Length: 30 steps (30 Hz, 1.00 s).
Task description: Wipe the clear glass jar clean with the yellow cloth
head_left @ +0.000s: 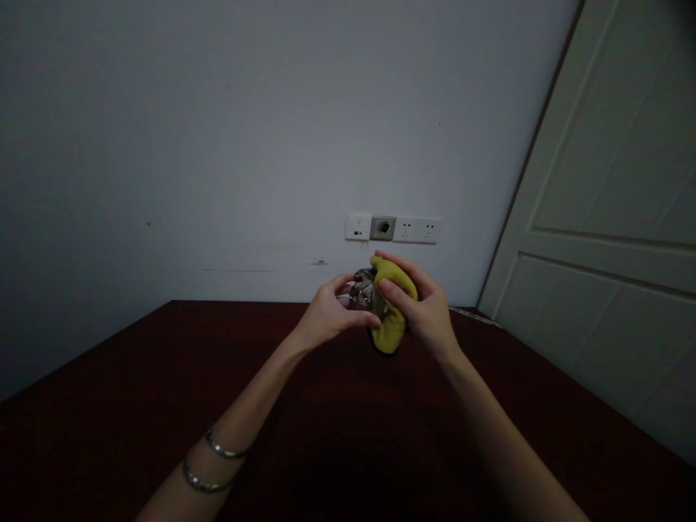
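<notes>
Above the far part of the table, my left hand [330, 310] is closed around a clear, faceted glass [362, 291], with its thumb along the near side. A folded yellow cloth [392, 330] with a dark edge is gripped in my right hand [427, 304], thumb on the near face and fingers behind. The cloth presses against the right end of the glass and covers part of it. Because of the cloth and my fingers, the glass's full shape is hidden. Two silver bangles [209, 478] circle my left forearm.
The dark red table [217, 362] stretches to a pale wall [244, 145]. Low on the wall sit a white socket plate [417, 230], a grey switch plate [383, 228] and another white plate [357, 226]. A white panelled door [609, 203] stands along the right side.
</notes>
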Available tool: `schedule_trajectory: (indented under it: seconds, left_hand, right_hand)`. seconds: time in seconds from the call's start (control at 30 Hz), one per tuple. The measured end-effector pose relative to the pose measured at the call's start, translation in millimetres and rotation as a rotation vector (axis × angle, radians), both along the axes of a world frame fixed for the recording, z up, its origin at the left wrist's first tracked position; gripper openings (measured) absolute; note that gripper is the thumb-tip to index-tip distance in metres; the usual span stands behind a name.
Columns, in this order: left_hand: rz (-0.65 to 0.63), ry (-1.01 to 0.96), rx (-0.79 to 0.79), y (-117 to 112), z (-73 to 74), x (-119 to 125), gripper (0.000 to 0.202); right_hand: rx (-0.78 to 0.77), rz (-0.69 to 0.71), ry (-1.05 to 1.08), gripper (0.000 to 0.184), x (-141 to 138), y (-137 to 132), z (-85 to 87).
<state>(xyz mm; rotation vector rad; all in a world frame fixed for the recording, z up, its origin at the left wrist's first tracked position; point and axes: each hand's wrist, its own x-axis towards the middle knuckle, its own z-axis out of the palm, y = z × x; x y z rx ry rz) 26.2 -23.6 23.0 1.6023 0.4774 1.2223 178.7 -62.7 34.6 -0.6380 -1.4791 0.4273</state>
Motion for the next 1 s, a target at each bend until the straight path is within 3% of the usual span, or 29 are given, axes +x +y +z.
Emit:
schedule_trajectory:
  seconds: [0.1,0.23,0.33,0.5,0.73,0.9,1.0]
  left_hand:
    - [0.040,0.016,0.017,3.2,-0.9,-0.3,0.071]
    - [0.062,0.003,0.034,4.5,-0.7,-0.7,0.069]
    - [0.040,0.005,0.020,2.8,-0.5,-0.7,0.070]
    - [0.054,0.045,0.017,0.7,0.4,-1.4,0.072]
    - [0.105,0.145,0.120,1.1,-1.5,-3.6,0.076]
    - [0.102,0.125,0.104,-0.5,-0.5,-2.3,0.082]
    - [0.062,0.086,0.045,-2.4,1.8,-1.5,0.079]
  right_hand:
    - [0.146,-0.051,-0.092,0.034,-3.3,-2.2,-1.2]
    - [0.309,0.002,-0.285,0.039,-3.4,-7.9,0.1]
    - [0.265,-0.003,-0.262,0.037,-3.0,-6.1,0.1]
    - [0.132,-0.111,-0.041,0.032,-5.4,0.7,-2.6]
    - [0.219,0.019,-0.347,0.034,3.4,-9.4,4.7]
    - [0.134,-0.105,-0.160,0.027,-0.6,-6.1,4.6]
    - [0.057,-0.089,-0.084,0.028,-0.1,-2.5,3.3]
